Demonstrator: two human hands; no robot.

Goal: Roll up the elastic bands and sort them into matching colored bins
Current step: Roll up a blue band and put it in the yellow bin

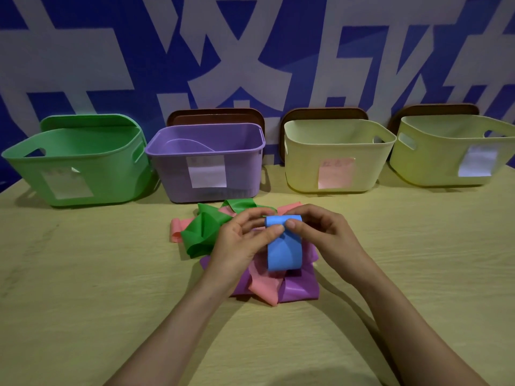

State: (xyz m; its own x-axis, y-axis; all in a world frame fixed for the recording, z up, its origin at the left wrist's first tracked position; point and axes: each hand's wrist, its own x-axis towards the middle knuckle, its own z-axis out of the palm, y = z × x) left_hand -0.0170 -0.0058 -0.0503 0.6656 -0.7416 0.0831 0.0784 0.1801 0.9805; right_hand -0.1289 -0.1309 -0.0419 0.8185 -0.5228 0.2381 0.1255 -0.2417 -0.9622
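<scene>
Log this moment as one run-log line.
step: roll blue band | left hand: pinches its top | right hand: pinches its top | pile: green band, pink band, purple band loose on table

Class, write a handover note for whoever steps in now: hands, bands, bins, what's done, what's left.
Left hand and right hand pinch the top of the flat blue elastic band, roll just begun. Under and beside it lie a green band, pink band and purple band, loose. Behind: green plastic bin, purple bin, cream bin, yellow-green bin. Nothing visibly sorted yet. Left: roll and bin every band.
</scene>
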